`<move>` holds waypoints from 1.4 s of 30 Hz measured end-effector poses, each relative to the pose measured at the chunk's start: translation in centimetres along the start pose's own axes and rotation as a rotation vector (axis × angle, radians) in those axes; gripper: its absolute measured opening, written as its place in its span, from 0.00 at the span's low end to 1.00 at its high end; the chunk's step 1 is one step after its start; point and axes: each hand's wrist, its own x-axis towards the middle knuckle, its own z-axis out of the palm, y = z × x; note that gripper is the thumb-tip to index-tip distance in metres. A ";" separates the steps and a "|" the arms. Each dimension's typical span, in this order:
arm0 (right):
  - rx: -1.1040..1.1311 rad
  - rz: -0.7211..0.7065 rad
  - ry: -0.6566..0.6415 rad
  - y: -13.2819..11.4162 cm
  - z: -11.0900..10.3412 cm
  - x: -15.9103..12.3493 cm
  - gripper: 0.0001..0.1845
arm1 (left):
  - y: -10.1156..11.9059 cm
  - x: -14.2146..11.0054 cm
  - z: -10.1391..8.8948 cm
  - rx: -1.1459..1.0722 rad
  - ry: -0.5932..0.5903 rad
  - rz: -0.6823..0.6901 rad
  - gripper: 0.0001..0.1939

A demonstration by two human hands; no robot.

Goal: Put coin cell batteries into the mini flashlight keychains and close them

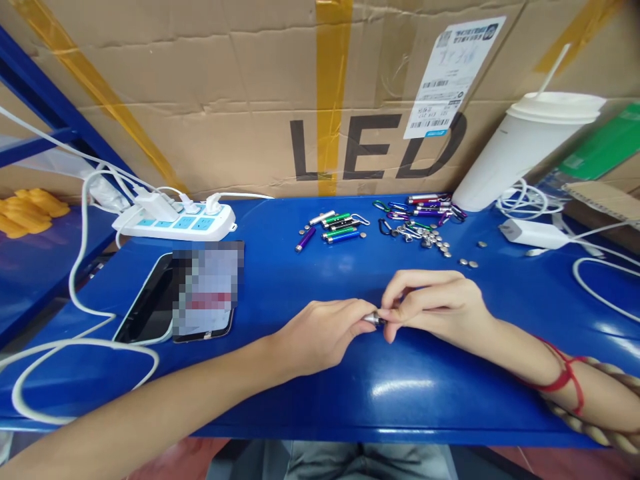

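Observation:
Above the middle of the blue table, my left hand [327,333] is closed around a small flashlight [372,319], leaving only its silver end and a dark tip in sight. The thumb and fingertips of my right hand [435,300] pinch that tip; whether they also hold a tiny part is hidden. Beyond my hands lies a group of small coloured flashlights [343,230] in green, blue, purple and silver. To its right are carabiner clips [395,217], more flashlights [430,207] and a scatter of button cells [443,245].
At the left, a white power strip [200,227] with plugs and looping cables stands behind two phones [145,300] [215,327]. A large cardboard box [240,100] closes off the back. A white lidded cup [525,147] and a charger [535,233] with cables occupy the right.

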 end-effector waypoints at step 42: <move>-0.363 0.498 0.151 0.1 1.6 -0.3 0.26 | 0.1 0.1 0.4 0.057 0.161 -0.229 0.08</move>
